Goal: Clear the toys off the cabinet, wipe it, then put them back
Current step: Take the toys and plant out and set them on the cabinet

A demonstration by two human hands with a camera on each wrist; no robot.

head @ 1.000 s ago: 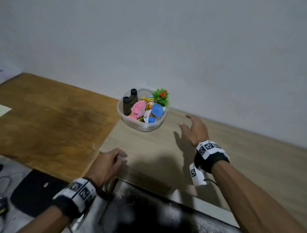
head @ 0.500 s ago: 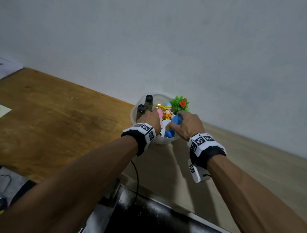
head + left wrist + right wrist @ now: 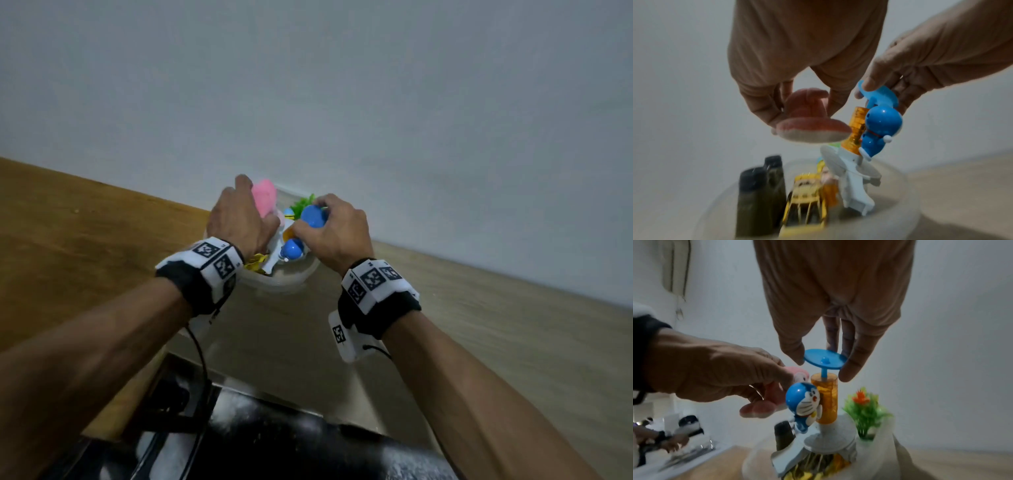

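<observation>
A clear plastic tub [image 3: 291, 279] of toys stands on the light wooden cabinet top [image 3: 479, 342] against the wall. My left hand [image 3: 239, 219] pinches a pink plush toy [image 3: 265, 198] [image 3: 809, 123] and holds it above the tub. My right hand [image 3: 337, 229] grips the blue disc [image 3: 825, 359] on top of a blue cat toy with an orange cylinder [image 3: 826, 400] [image 3: 879, 126], raised partly out of the tub. Two dark bottles [image 3: 756, 194], a yellow toy car [image 3: 805, 203] and a green plastic plant [image 3: 865, 410] lie in the tub.
A darker wooden top [image 3: 85, 233] adjoins the cabinet on the left. The white wall [image 3: 342, 102] rises right behind the tub. A black object [image 3: 274, 442] lies below the cabinet's front edge. Another person's hand [image 3: 672, 443] shows far off in the right wrist view.
Both hands reached from the cabinet top into the tub. The left took hold of the pink plush and lifted it; the right took the blue cat toy by its disc.
</observation>
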